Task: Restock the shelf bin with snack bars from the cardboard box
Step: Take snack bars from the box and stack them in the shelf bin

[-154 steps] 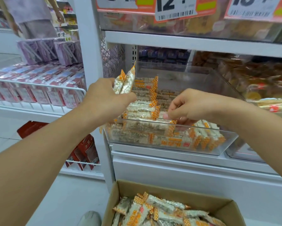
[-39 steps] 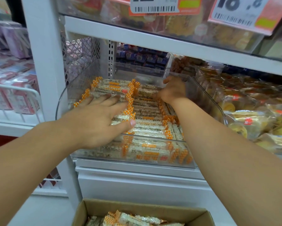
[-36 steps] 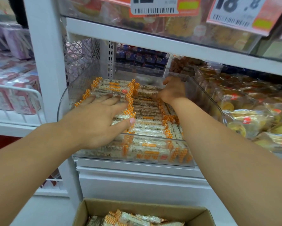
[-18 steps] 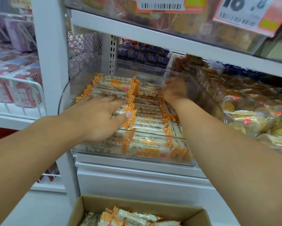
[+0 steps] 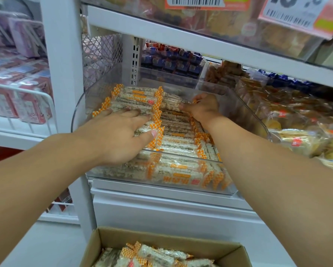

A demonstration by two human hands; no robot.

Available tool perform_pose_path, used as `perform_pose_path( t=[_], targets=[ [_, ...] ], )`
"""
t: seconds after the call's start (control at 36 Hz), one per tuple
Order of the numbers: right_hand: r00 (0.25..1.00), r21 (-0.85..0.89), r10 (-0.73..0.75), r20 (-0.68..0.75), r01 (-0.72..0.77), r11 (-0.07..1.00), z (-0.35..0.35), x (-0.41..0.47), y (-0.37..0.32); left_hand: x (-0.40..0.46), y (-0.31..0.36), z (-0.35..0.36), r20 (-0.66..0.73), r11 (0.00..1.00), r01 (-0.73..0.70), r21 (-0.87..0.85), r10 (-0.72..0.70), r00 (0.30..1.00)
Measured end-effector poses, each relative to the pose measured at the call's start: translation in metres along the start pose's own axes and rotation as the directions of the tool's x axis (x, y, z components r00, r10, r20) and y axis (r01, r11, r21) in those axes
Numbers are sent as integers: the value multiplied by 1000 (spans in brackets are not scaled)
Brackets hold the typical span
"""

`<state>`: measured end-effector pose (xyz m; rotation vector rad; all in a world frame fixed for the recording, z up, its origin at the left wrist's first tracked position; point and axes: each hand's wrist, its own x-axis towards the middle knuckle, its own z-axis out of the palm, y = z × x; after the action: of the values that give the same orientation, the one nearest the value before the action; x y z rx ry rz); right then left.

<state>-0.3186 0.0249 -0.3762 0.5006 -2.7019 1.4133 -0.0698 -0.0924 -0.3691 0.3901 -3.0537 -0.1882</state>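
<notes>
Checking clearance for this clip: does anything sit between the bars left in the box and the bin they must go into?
Nothing solid bars the way. The box is open-topped below the bin, which is open on top. Only the left hand and right hand lie on the bars already inside.

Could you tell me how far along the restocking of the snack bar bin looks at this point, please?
Done: the clear bin already holds rows of snack bars from front to back. In hand: the left hand lies flat on the left stack, and the right hand pinches bars near the back, seemingly straightening them. Left: the cardboard box below still holds bars, so more trips seem likely.
</notes>
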Motion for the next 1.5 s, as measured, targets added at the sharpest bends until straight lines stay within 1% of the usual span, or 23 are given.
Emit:
perform_pose_path(
  t=[0.14,0.47,0.64,0.72,0.81,0.86,0.89,0.94,1.0,1.03,1.06,1.08,1.14,1.17,1.19,1.22,1.25,1.28,1.31,1.39,1.44,1.47,1.5],
  targets=[
    [994,-115,-105,36,109,987,-3,-2,-2,0,0,0,-4,1000,-2,-5,2,1000],
    [995,-169,-98,29,101,980,-9,-3,-6,-2,3,-2,-11,1000,-10,-1,10,1000],
    [995,-232,-94,25,97,968,-13,0,-8,0,1,1,-65,999,-37,-10,36,997],
    [992,-334,-120,44,127,934,-23,-9,-17,-2,3,-1,-130,997,-74,27,77,989],
    [985,-422,-77,153,135,897,-44,-35,-41,-8,10,-4,-277,991,-111,76,128,952],
    [968,-488,-166,190,239,839,-61,-64,-47,-16,20,-6,-394,986,-135,102,164,904],
    [954,-479,-247,170,299,825,-70,-82,-44,-22,28,-6,-464,979,-173,104,202,862],
    [898,-340,-436,-60,393,854,-83,-134,-29,-39,45,-6,-573,951,-294,94,293,765],
    [762,-224,-560,-324,513,828,-88,-199,-5,-58,64,2,-604,917,-393,66,350,716],
    [723,-172,-574,-384,555,814,-87,-231,11,-69,74,10,-578,908,-417,42,362,731],
    [739,-121,-554,-383,555,823,-80,-262,35,-80,85,23,-518,904,-427,28,379,767],
    [791,-75,-509,-338,517,853,-71,-288,59,-91,96,40,-399,907,-421,19,393,828],
    [948,-59,-307,-85,302,951,-48,-326,115,-112,110,79,-4,938,-341,58,341,940],
    [984,-135,-124,128,141,981,-35,-341,145,-122,113,105,192,951,-291,101,268,944],
    [934,-266,89,346,7,964,-24,-354,173,-136,115,130,375,969,-218,115,161,913],
    [810,-387,276,517,-66,920,-14,-366,202,-150,110,165,520,986,-122,116,44,853],
    [679,-468,406,612,-103,878,-10,-379,225,-168,105,196,619,993,-6,120,-70,782],
    [590,-522,491,641,-134,842,-8,-392,245,-186,98,230,672,987,121,109,-163,723],
    [553,-564,549,627,-163,809,-10,-404,259,-206,95,254,713,969,223,110,-233,661],
    [586,-544,601,543,-300,784,-14,-422,283,-243,95,294,754,863,501,56,-366,546],
    [589,-364,633,502,-521,772,-14,-416,284,-242,99,303,785,748,664,-3,-409,465],
    [581,-267,656,482,-615,742,-11,-412,285,-236,103,299,791,652,757,-39,-443,422],
    [561,-203,681,470,-683,702,-7,-407,284,-226,100,304,769,509,854,-105,-503,395]
  ],
)
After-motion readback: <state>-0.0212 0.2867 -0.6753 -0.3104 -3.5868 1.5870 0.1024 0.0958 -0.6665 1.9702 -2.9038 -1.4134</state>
